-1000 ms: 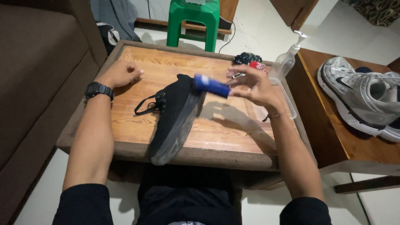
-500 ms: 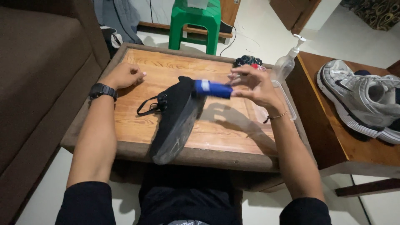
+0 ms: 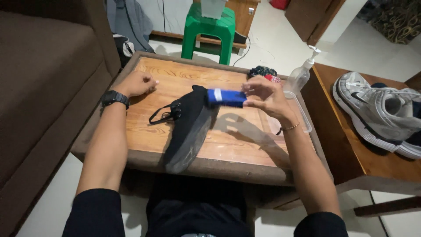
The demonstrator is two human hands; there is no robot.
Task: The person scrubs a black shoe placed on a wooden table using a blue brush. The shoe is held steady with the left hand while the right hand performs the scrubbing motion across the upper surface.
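While my right hand (image 3: 267,97) pinches the blue brush (image 3: 226,98) at frame centre against the black shoe (image 3: 188,125) tipped sole-outward on the wooden table (image 3: 175,74), my left hand (image 3: 138,83) rests fisted, empty, upper left, apparently for bracing.

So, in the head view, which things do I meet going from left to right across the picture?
Brown sofa → left hand → black shoe → blue tube → right hand → pump bottle → grey sneaker.
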